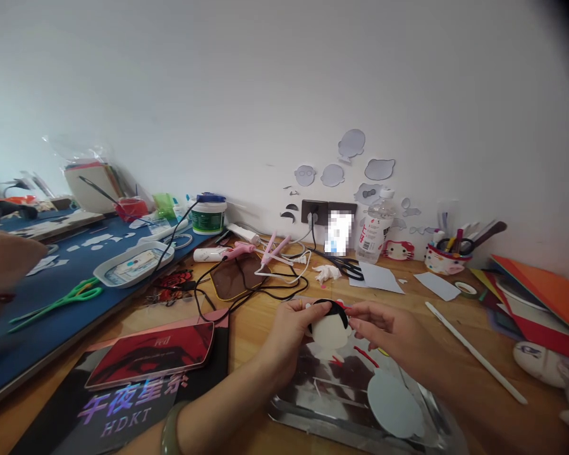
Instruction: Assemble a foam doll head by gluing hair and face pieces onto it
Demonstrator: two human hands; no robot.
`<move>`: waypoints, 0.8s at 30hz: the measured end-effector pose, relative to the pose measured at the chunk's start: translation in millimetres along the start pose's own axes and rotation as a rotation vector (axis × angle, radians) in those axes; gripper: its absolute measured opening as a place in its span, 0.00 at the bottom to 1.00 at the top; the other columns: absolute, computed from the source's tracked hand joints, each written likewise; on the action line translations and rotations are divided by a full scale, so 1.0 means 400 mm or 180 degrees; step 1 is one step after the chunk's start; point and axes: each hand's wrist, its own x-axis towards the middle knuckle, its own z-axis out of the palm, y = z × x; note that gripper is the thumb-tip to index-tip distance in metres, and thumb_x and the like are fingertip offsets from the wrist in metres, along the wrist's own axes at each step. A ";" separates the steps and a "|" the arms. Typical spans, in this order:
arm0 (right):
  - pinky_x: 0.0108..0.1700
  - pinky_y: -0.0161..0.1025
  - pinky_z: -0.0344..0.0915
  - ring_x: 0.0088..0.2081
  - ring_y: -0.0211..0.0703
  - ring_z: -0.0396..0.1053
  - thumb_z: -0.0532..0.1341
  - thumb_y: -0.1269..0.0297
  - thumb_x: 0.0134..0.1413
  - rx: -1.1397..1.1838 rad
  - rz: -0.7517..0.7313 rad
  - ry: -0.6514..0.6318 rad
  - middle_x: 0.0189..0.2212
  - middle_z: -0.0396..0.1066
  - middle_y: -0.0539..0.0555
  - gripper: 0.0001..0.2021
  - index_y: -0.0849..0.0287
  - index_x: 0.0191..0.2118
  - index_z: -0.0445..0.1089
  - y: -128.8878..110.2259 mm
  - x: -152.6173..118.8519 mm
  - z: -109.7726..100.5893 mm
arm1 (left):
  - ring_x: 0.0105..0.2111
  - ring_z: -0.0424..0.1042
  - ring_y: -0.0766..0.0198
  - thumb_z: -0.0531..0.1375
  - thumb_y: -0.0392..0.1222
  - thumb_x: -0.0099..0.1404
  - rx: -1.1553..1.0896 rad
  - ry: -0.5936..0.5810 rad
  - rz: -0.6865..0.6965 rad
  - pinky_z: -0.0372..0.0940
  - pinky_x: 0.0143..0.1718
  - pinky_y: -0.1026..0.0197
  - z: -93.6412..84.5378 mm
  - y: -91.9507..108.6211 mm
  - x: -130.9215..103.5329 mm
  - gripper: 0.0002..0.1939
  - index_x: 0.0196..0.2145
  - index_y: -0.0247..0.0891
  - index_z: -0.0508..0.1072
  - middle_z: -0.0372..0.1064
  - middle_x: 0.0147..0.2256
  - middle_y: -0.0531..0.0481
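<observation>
A cream head-shaped cutout (330,335) with a black hair piece (337,311) along its top is held up between both hands. My left hand (291,332) pinches its left and upper edge, the thumb lying on the black piece. At the right edge, the fingers of my right hand (389,325) are closed on the cutout. Beneath them lies a shiny tray (308,414) with a pale blue rounded cutout (396,403) on it. Near the cutout's lower right is a thin red strip (366,356).
Pink glue guns (272,251) and tangled cables lie behind. A water bottle (375,227) and a pen cup (448,256) stand near the wall. A white stick (477,354) is at right; green scissors (59,306) and another person's arm (9,265) are left.
</observation>
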 end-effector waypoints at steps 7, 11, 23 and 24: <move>0.27 0.33 0.61 0.27 0.37 0.65 0.55 0.57 0.47 -0.0053 -0.0026 0.0270 0.25 0.70 0.49 0.10 0.57 0.30 0.69 0.016 0.005 0.014 | 0.17 0.60 0.72 0.62 0.44 0.47 0.0072 -0.0058 -0.0109 0.52 0.17 0.69 -0.002 -0.015 0.002 0.12 0.26 0.31 0.72 0.65 0.20 0.51; 0.29 0.34 0.61 0.28 0.39 0.66 0.55 0.57 0.48 -0.0369 -0.0112 0.0422 0.25 0.71 0.49 0.10 0.56 0.29 0.69 0.024 0.004 0.009 | 0.17 0.60 0.72 0.63 0.44 0.45 0.0059 -0.0019 -0.0159 0.52 0.17 0.69 -0.003 -0.015 0.002 0.12 0.25 0.31 0.72 0.65 0.20 0.52; 0.28 0.35 0.60 0.28 0.41 0.68 0.54 0.56 0.48 -0.0622 -0.0056 0.0496 0.26 0.71 0.49 0.11 0.56 0.31 0.70 0.023 0.001 -0.005 | 0.16 0.60 0.72 0.62 0.46 0.46 0.0279 0.0063 -0.0136 0.50 0.15 0.69 -0.010 -0.008 0.011 0.13 0.24 0.32 0.70 0.63 0.19 0.52; 0.28 0.34 0.59 0.28 0.40 0.67 0.54 0.56 0.48 -0.0728 -0.0046 0.0486 0.25 0.72 0.49 0.11 0.55 0.30 0.70 0.025 0.001 -0.007 | 0.16 0.59 0.72 0.62 0.45 0.46 0.0253 0.0106 -0.0086 0.50 0.15 0.69 -0.011 -0.003 0.013 0.12 0.23 0.32 0.69 0.62 0.18 0.53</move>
